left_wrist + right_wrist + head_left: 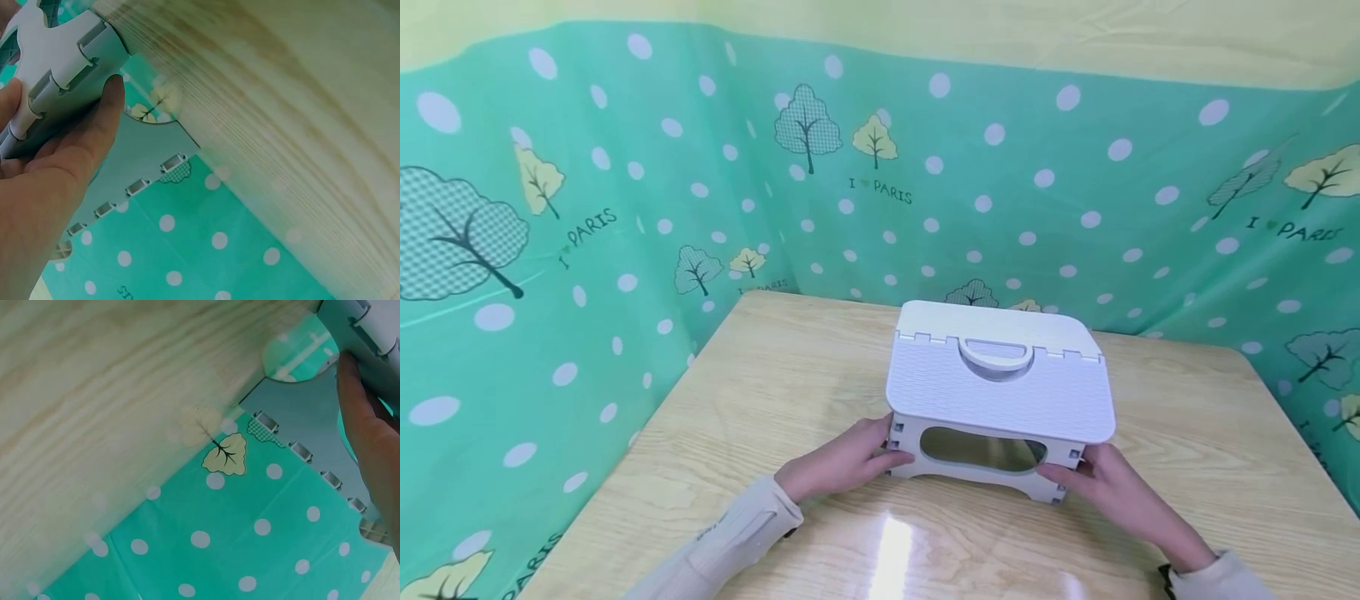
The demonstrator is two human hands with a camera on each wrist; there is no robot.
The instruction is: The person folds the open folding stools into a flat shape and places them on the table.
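A white folding step stool point(925, 383) stands unfolded on the wooden table, its textured top in two hinged parts. A carry handle point(997, 362) lies in the middle of the top. My left hand point(850, 457) grips the left end of the front leg panel point(977, 477), thumb on its front face. At the panel's right end, my right hand point(1105, 483) holds it the same way. The left wrist view has the left fingers point(103, 125) behind the panel edge. In the right wrist view, a right finger point(356, 394) lies against the panel's inner side.
The wood-grain table point(775, 358) extends to both sides of the stool. A green polka-dot curtain point(1037, 225) with printed trees hangs behind the table and along its sides. A bright light reflection point(891, 554) shows on the tabletop in front.
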